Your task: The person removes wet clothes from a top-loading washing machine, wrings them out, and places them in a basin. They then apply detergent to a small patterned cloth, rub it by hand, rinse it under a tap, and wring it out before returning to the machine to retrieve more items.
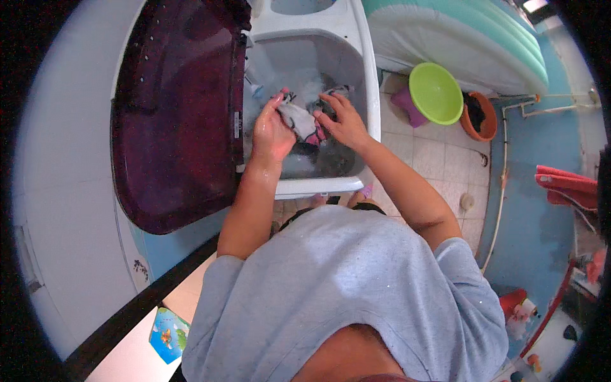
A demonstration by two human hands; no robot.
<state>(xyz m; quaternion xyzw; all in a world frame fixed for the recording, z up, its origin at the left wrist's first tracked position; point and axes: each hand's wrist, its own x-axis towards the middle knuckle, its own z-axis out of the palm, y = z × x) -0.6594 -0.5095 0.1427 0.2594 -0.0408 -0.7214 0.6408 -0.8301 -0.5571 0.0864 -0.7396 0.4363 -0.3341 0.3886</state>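
Observation:
Over the open tub (317, 47) of a white washing machine, my left hand (274, 129) grips a wet white garment (298, 119) with pink and dark parts. My right hand (343, 122) is at the garment's right side, thumb near its pink end and fingers apart. Nothing shows between those fingers and thumb; whether the thumb touches the cloth is hard to tell. Below both hands, cloudy water (300, 164) holds dark, blurred laundry (339, 160). Another patterned cloth (341, 90) lies behind my right fingers.
The dark purple lid (176, 119) stands open on the left. Beyond the tub is a second round opening (303, 5). To the right are a green basin (434, 93) on a purple stool (410, 107), an orange bucket (489, 129) with dark cloth, and an inflatable pool (458, 43).

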